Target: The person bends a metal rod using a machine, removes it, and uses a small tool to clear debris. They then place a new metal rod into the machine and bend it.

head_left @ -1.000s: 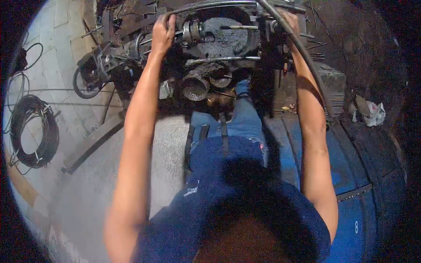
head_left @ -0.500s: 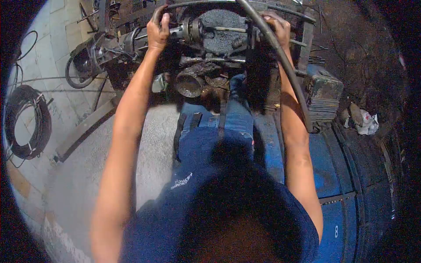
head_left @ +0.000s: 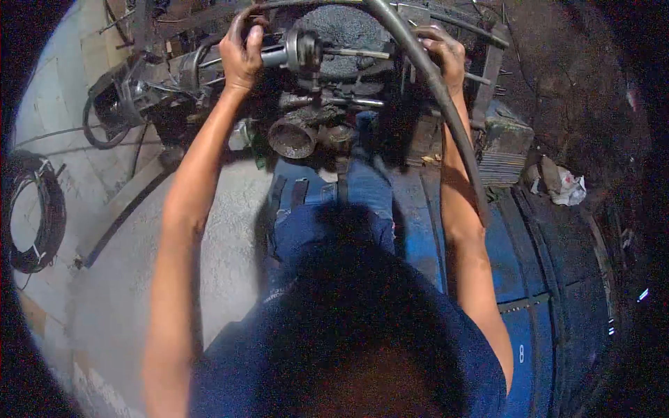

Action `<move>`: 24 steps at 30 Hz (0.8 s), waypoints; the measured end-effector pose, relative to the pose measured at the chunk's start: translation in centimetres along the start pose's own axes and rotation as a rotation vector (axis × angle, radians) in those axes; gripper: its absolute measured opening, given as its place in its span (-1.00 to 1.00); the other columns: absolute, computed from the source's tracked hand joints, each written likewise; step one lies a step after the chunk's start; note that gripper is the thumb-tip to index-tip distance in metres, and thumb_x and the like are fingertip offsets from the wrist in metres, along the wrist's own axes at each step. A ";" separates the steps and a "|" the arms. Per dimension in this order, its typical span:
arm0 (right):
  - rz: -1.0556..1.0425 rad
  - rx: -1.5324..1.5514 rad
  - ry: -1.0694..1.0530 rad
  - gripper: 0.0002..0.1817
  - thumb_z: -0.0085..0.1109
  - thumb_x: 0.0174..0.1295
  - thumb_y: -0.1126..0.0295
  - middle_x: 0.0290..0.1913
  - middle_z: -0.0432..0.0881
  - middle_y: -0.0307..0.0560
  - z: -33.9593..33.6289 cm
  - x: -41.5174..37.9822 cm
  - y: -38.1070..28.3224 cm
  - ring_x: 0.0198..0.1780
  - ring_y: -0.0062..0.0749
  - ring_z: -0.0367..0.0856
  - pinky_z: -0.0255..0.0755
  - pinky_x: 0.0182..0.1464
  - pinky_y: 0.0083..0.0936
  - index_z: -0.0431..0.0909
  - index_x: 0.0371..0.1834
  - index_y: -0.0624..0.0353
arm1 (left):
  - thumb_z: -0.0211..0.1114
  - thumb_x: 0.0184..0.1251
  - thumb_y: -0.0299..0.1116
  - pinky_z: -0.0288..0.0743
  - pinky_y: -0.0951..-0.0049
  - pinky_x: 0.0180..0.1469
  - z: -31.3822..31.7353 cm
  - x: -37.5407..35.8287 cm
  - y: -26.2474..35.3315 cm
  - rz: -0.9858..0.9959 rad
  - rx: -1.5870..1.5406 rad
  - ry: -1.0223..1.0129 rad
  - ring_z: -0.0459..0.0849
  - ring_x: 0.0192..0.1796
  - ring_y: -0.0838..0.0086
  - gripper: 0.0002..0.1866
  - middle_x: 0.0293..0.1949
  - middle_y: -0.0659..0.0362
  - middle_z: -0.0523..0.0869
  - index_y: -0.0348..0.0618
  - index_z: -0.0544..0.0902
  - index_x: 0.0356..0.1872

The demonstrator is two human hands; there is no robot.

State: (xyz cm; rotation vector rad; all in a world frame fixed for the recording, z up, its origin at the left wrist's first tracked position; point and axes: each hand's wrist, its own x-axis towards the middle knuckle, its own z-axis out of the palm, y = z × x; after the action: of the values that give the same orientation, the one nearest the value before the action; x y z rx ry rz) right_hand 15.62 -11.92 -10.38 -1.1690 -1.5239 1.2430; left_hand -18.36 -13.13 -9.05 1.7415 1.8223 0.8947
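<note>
My left hand [head_left: 242,56] is raised at the far left of a greasy machine, thumb up. Its fingers curl at the end of a thin dark curved rod [head_left: 306,3]. Just right of it is a metal cylinder with a round flange [head_left: 301,50]. My right hand [head_left: 444,54] is at the machine's right side, fingers bent and closed on a part I cannot make out. A thick grey bar [head_left: 440,90] slants down across my right forearm and partly hides that hand. Between the hands, a bright metal rod [head_left: 357,53] crosses a mass of dark grey grit [head_left: 341,31].
A round metal cup-like part [head_left: 293,139] sits low at the machine's front, above my legs. A coil of black cable [head_left: 52,216] lies on the left floor. On the right are a ribbed metal block [head_left: 505,146], crumpled white wrapping [head_left: 571,189] and blue panels [head_left: 519,265].
The whole view has shifted slightly, with most things a little farther left. Both hands stay at about the same places on the machine, and the slanting bar still lies across my right forearm.
</note>
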 end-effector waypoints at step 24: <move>-0.132 0.252 0.143 -0.74 0.15 0.10 0.36 -0.11 0.56 0.00 -1.1 -2.5 5.7 -0.05 -0.27 0.48 0.30 0.02 -0.37 0.53 -0.17 0.25 | 0.00 0.29 -0.07 0.42 0.41 -0.28 -0.5 0.3 0.4 -0.067 -0.045 0.006 0.56 -0.36 0.39 -0.51 -0.38 0.06 0.63 -0.32 0.49 -0.01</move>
State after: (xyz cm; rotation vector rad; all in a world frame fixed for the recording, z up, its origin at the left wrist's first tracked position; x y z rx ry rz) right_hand 18.11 -13.64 -15.93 -0.9555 -1.2767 1.1970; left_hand -18.46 -12.94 -8.41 1.6429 1.8387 0.9081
